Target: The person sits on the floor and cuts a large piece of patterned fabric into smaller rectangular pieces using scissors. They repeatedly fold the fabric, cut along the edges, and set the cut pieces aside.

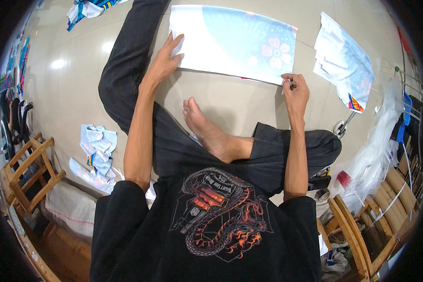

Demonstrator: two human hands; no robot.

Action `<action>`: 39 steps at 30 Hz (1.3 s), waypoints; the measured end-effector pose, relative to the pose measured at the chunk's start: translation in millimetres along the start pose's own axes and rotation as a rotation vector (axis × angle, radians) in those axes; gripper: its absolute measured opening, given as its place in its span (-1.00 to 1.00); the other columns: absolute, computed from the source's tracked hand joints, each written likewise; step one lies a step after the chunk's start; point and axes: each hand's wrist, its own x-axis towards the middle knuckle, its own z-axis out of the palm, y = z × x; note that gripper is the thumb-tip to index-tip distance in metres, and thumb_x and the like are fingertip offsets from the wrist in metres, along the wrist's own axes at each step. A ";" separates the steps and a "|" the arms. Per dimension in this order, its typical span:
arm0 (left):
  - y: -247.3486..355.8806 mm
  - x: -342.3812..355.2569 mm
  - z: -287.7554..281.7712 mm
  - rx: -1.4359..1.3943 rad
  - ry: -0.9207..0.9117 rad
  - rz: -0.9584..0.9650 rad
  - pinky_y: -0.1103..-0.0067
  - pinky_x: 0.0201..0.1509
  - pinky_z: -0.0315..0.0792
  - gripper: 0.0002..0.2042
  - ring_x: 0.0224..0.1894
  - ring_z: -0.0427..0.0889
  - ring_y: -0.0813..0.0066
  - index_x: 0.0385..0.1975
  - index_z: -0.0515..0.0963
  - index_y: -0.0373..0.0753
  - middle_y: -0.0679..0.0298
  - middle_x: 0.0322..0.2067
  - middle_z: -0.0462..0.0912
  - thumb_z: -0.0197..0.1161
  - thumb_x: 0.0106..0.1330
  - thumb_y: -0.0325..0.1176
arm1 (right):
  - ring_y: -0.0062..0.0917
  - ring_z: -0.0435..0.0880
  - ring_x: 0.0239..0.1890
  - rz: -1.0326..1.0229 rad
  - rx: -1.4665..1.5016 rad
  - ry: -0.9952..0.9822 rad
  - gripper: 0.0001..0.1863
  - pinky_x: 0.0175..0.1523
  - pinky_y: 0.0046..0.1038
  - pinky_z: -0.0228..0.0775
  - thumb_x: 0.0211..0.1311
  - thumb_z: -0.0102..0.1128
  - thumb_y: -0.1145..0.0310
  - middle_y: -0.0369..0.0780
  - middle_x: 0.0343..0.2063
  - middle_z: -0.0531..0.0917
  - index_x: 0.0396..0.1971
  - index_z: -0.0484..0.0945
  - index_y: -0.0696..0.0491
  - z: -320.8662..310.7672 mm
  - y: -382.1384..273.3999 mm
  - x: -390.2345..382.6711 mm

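A white and pale-blue fabric piece with a pink flower print lies on the floor in front of me, its top layer smooth. My left hand rests at its left edge, thumb and fingers spread apart. At the near right corner my right hand pinches the fabric's edge between thumb and fingers. A thin pale bit shows below those fingertips, too small to make out. A little red peeks from under the near edge. My bare foot is on the floor between my arms.
To the right lies a stack of similar fabric pieces, with a metal tool like scissors below it. Crumpled fabric pieces lie at left. Wooden frames and clear plastic sheeting stand along the sides.
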 end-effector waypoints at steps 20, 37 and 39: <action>-6.0 -4.3 1.4 0.069 0.023 0.030 0.34 0.66 0.01 -0.29 0.62 0.06 0.06 0.53 0.21 -0.29 0.03 0.60 0.01 0.27 0.37 -0.39 | -0.29 0.62 -0.22 -0.149 -0.176 -0.020 -0.88 -0.05 -0.28 0.47 0.19 0.21 0.53 -0.17 -0.35 0.62 -0.31 0.70 0.10 1.8 2.8 -2.5; -14.9 -1.4 2.5 0.033 0.008 0.066 0.32 0.69 -0.06 -0.21 0.64 0.01 0.13 0.55 0.19 -0.28 0.12 0.62 -0.01 0.31 0.28 -0.39 | -0.27 0.61 -0.20 -0.191 -0.203 -0.012 -0.88 -0.04 -0.28 0.46 0.16 0.21 0.58 -0.15 -0.35 0.62 -0.31 0.67 0.14 4.1 6.3 -1.9; -15.9 -1.5 2.4 0.030 0.015 0.069 0.33 0.69 -0.07 -0.22 0.64 0.00 0.14 0.55 0.18 -0.28 0.11 0.62 -0.01 0.31 0.29 -0.39 | -0.36 0.62 -0.25 -0.204 -0.186 0.002 -0.88 -0.07 -0.35 0.46 0.19 0.21 0.60 -0.17 -0.37 0.61 -0.30 0.67 0.18 3.2 3.5 -3.4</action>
